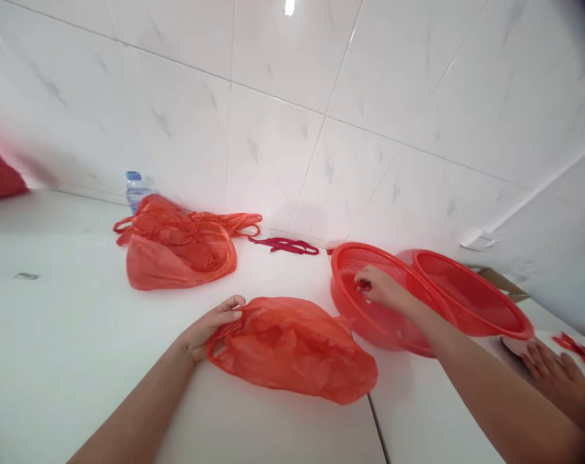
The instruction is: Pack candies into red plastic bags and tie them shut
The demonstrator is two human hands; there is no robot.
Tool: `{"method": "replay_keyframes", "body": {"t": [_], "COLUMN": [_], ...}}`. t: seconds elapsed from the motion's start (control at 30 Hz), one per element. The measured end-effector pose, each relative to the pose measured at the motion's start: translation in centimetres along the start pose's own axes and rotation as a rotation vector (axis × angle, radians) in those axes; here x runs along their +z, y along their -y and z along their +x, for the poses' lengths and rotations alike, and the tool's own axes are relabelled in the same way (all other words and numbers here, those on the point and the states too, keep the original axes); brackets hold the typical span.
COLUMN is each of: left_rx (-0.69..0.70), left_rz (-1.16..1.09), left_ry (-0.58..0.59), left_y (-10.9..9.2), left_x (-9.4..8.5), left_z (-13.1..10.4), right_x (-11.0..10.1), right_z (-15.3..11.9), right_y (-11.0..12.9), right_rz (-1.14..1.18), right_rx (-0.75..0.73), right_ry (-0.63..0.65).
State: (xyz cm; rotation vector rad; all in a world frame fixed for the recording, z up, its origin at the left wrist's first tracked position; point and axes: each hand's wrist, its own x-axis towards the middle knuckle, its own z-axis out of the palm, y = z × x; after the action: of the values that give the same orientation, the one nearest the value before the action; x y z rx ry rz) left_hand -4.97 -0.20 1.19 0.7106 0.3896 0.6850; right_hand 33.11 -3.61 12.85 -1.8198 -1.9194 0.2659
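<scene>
My left hand (219, 322) is closed on the edge of a red plastic bag (297, 348). The bag lies on the white table with its mouth spread toward me. Reaching into a red mesh basket (343, 293), my right hand (382, 288) has its fingers curled around a small dark red thing (364, 284), whose kind I cannot make out. Behind my left hand sits another red plastic bag (176, 267), its mouth gaping and its handles loose.
A second red basket (471, 290) stands right of the first. At far right, a co-worker's hand (553, 367) rests near red strips (580, 351). By the tiled wall are a water bottle (134, 190) and crimson straps (289, 245). A seam (379, 428) crosses the tabletop.
</scene>
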Motion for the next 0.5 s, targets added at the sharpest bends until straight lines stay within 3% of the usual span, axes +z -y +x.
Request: {"method": "replay_keyframes", "body": {"t": [0.1, 0.17, 0.3, 0.4, 0.5], "left_rx": [0.021, 0.021, 0.010, 0.005, 0.006], "left_rz": [-0.003, -0.002, 0.002, 0.000, -0.002], "left_ry": [0.000, -0.003, -0.004, 0.002, -0.011], "left_y": [0.1, 0.0, 0.0, 0.0, 0.1], "left_x": [-0.1, 0.0, 0.2, 0.1, -0.2], "left_z": [0.0, -0.1, -0.2, -0.3, -0.2], "right_x": [-1.5, -1.7, 1.6, 5.5, 7.9], "right_z": [-0.6, -2.5, -6.1, -6.8, -6.3], "right_y": [5.1, 9.4, 15.9, 16.8, 15.5], "right_rz": [-0.023, 0.017, -0.092, -0.176, -0.181], "right_rx": [-0.216, -0.329, -0.657, -0.746, -0.693], "right_ry": [-0.064, -0.018, 0.121, 0.186, 0.258]}}
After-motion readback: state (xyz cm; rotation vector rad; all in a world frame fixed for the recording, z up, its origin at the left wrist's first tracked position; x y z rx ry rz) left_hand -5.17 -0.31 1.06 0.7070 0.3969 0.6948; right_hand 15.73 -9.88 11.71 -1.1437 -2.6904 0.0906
